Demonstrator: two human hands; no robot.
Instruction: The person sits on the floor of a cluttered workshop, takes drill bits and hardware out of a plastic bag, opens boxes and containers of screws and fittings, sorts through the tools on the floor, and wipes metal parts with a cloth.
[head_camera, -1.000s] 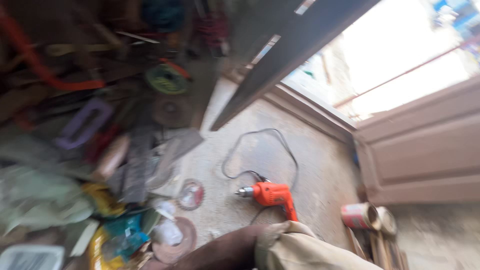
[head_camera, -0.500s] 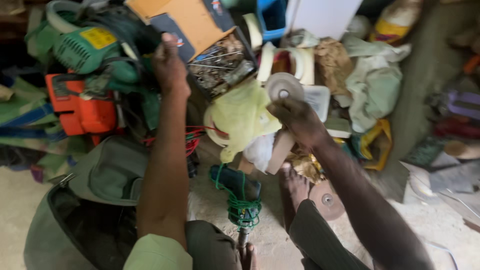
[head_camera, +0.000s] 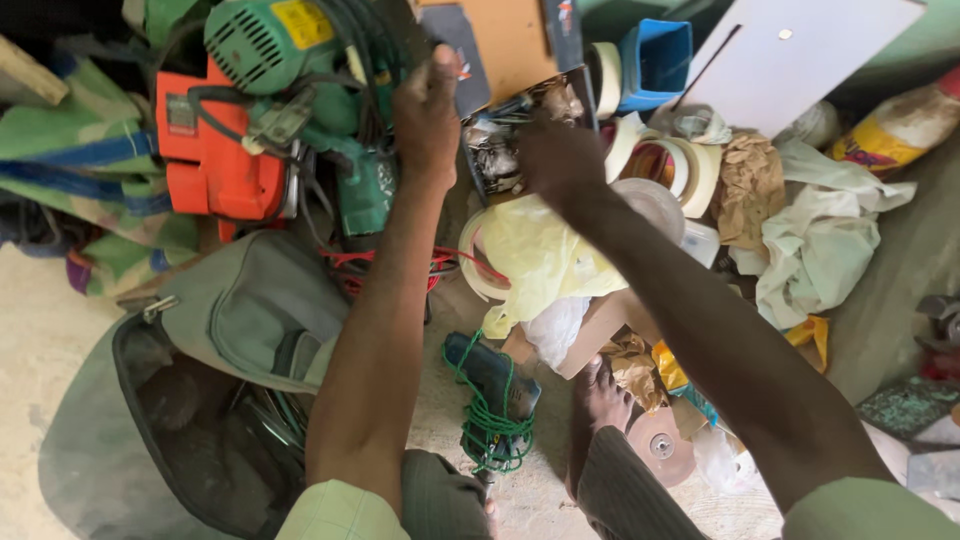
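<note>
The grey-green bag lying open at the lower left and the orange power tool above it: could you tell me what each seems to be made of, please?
Grey-green bag: looks like woven canvas, matte and soft, judging by its slumped folds and stitched pocket. Orange power tool: probably moulded plastic housing, smooth with a slight sheen and hard edges.

Both arms are stretching forward and down, nearly parallel. The left hand (head_camera: 427, 115) is reaching farthest, its fingers curling downward. The right hand (head_camera: 556, 160) is lying just beside it, knuckles up, fingers hidden.
</note>
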